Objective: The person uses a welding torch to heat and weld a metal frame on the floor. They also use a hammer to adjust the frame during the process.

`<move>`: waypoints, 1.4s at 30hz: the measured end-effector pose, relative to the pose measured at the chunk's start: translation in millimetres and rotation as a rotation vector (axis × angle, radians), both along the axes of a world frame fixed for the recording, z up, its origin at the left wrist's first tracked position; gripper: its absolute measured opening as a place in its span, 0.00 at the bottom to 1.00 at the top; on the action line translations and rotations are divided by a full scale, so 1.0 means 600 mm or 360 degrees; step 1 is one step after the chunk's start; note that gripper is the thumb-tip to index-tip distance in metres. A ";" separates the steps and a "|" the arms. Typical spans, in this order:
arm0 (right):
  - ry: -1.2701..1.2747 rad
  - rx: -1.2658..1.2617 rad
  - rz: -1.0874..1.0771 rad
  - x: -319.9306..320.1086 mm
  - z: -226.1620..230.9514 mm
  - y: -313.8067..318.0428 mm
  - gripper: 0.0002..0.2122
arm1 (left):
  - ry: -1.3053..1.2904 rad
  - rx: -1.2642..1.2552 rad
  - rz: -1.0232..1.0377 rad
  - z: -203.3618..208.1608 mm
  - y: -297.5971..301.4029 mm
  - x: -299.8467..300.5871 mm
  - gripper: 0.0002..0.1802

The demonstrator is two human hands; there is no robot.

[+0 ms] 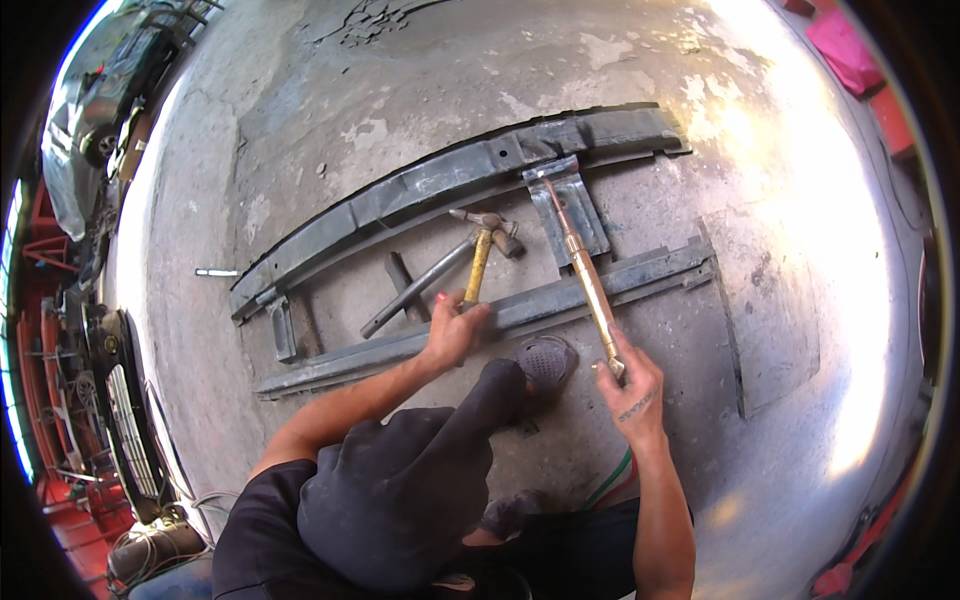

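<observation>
In the head view, the left hand (458,330) grips the yellow-handled hammer (479,265), and well to its right, the right hand (632,385) holds a brass torch (590,285) ahead over the bracket (583,215): if it's hot, one leftward swing could burn the left hand!

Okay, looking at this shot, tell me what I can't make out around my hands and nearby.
All in the head view:
- Lower end of the yellow hammer handle: covered by your left hand.
- Rear of the brass torch: partly covered by your right hand.
- Whether the torch tip is lit: too small to tell.
- The whole pink item: cut off by the dark round edge.
</observation>
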State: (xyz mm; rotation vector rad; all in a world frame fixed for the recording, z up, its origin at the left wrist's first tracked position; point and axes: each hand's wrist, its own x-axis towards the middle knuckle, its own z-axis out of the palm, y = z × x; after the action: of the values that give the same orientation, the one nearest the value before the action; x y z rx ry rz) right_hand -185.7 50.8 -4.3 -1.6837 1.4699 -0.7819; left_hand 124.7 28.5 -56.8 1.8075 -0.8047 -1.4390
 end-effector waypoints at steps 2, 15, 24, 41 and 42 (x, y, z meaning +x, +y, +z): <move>-0.0018 0.0019 -0.0016 -0.001 -0.002 0.000 0.29 | -0.0016 -0.0001 -0.0002 0.000 -0.001 -0.002 0.10; -0.0017 0.0013 -0.0080 -0.009 -0.005 -0.003 0.29 | 0.0006 0.0008 0.0037 -0.011 0.002 0.003 0.11; -0.0039 0.0059 -0.0012 0.000 0.002 -0.001 0.29 | 0.0035 -0.0006 0.0009 -0.012 0.002 0.005 0.10; -0.0078 0.0066 0.0000 0.005 0.008 -0.002 0.29 | -0.0369 -0.0291 -0.0146 -0.018 -0.041 0.041 0.22; -0.0080 0.0067 -0.0001 0.006 0.008 -0.002 0.28 | -0.0439 -0.0355 -0.0177 -0.012 -0.054 0.042 0.22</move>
State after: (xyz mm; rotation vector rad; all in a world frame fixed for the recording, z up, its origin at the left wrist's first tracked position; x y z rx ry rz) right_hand -182.2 49.6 0.3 -1.6211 1.4426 -0.7826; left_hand 150.1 -3.6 -63.9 1.8327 -1.1726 -1.1274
